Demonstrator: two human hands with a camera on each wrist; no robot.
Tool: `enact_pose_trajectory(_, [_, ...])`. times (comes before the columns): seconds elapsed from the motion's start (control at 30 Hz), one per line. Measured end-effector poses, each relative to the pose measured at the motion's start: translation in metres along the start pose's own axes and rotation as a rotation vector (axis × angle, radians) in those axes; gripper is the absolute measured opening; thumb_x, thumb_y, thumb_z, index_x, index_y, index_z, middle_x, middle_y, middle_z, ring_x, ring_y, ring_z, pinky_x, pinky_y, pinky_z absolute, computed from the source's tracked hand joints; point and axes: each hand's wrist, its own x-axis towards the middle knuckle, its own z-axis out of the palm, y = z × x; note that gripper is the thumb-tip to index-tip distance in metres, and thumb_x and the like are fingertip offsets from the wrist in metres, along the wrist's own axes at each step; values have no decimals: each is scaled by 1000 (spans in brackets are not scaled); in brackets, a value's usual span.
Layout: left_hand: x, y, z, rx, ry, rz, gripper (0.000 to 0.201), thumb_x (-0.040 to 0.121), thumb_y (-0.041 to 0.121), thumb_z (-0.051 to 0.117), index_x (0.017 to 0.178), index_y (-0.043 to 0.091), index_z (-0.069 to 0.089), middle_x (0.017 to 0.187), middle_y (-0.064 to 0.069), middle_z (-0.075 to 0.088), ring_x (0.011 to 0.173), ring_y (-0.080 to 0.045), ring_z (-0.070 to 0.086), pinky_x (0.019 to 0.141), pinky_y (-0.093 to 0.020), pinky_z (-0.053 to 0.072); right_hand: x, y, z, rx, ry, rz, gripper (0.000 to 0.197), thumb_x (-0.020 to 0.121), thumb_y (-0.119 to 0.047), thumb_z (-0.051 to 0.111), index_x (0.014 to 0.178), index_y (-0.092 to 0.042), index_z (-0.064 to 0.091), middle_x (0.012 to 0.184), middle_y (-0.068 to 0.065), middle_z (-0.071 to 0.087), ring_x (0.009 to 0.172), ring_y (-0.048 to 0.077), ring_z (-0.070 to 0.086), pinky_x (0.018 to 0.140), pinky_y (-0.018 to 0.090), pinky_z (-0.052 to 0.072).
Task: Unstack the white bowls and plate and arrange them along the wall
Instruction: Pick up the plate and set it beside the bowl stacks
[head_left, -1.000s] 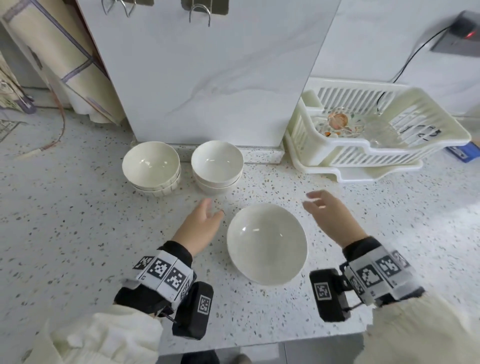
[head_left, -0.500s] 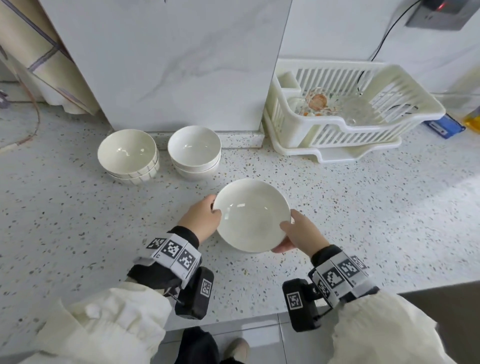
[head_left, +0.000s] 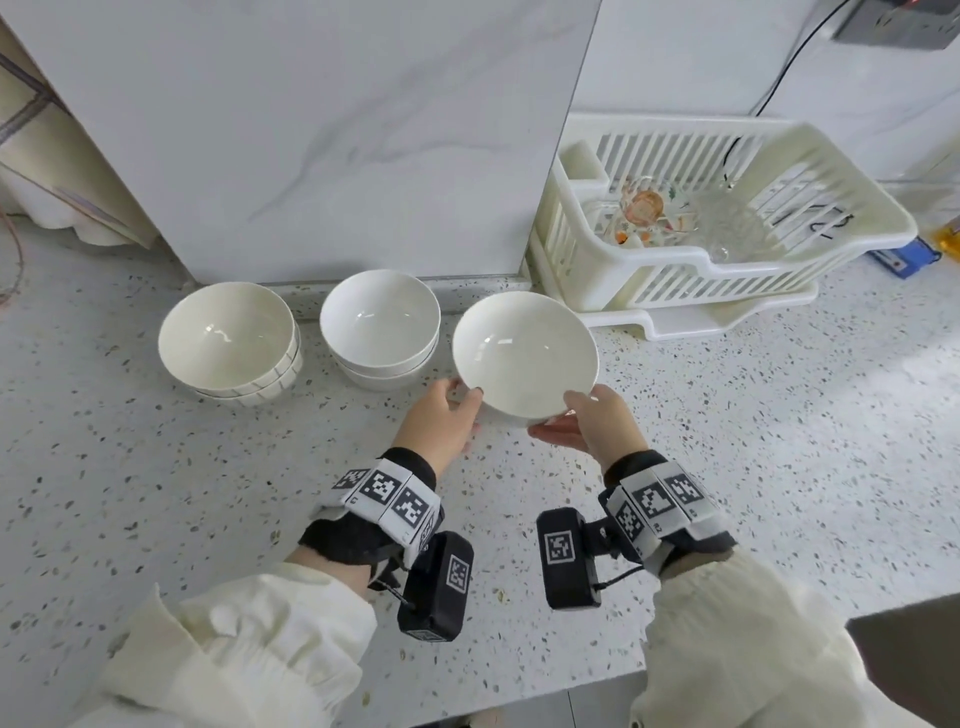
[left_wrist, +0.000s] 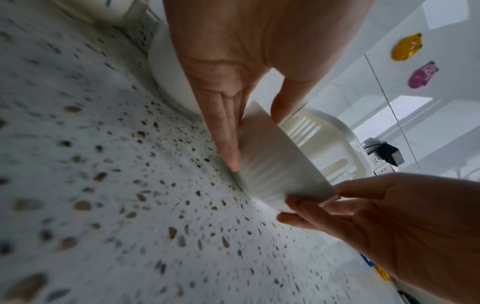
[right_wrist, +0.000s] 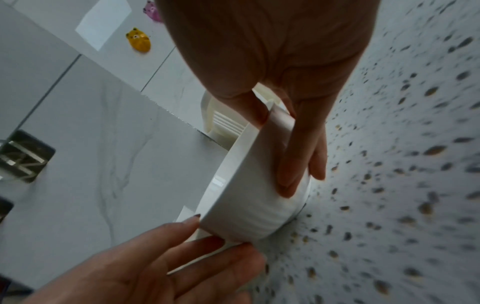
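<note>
Toward the bench's (head_left: 156, 467) back edge, below the wall (head_left: 311, 130), the dish rack (head_left: 675, 270) crowds one side and two bowl stacks (head_left: 382, 327) the other. The wide bowl (head_left: 524, 353), tilted, is pinched at its rim by left hand (head_left: 441, 421) and right hand (head_left: 597, 426); misjudging the gap could chip it against either.

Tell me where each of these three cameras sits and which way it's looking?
Head: worn on the head, looking down at the counter; both hands and sleeves show.
Left wrist: along the left hand toward the held bowl; the right hand shows.
Right wrist: along the right hand toward the same bowl; the left hand shows.
Shared: all three see the bowl, held by both hands, and the dish rack.
</note>
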Motion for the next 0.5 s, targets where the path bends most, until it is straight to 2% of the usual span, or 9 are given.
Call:
enact_pose_trajectory(0.07, [9, 3, 0, -61, -8, -11, 46, 95, 27, 41, 137, 10, 35, 123, -15, 61, 89, -20, 64, 66, -27, 56, 5, -5, 3, 67, -13, 6, 45, 87, -2, 38, 132, 2, 33, 77, 28, 64, 81, 44, 67, 82, 47, 57])
enact_pose_trajectory(0.1, [13, 5, -1, -79, -10, -14, 46, 95, 26, 40, 138, 10, 34, 122, -15, 61, 88, -19, 64, 65, -25, 54, 7, -7, 5, 90, -18, 9, 45, 88, -2, 38, 132, 2, 33, 79, 28, 64, 78, 43, 66, 79, 45, 58])
enact_pose_trajectory(0.23, [23, 6, -3, -130, -15, -18, 44, 96, 25, 38, 137, 11, 35, 105, -10, 64, 87, -20, 64, 72, -28, 54, 15, -10, 10, 89, -13, 11, 47, 89, -6, 39, 135, -1, 32, 89, 32, 64, 84, 45, 66, 85, 47, 54])
enact_pose_trajectory(0.37, [30, 7, -6, -156, -22, -13, 42, 96, 24, 38, 136, 10, 35, 99, -7, 61, 87, -21, 64, 73, -28, 53, 22, -12, 13, 81, -3, 15, 46, 89, -8, 40, 134, -1, 33, 83, 29, 65, 90, 48, 66, 89, 51, 53])
enact_pose_trajectory(0.5, [32, 7, -6, -181, -22, -14, 42, 96, 23, 38, 136, 11, 35, 95, -6, 60, 86, -19, 63, 67, -24, 52, 22, -15, 14, 99, -18, 8, 46, 90, -6, 39, 135, -1, 32, 79, 26, 63, 86, 46, 65, 85, 47, 53])
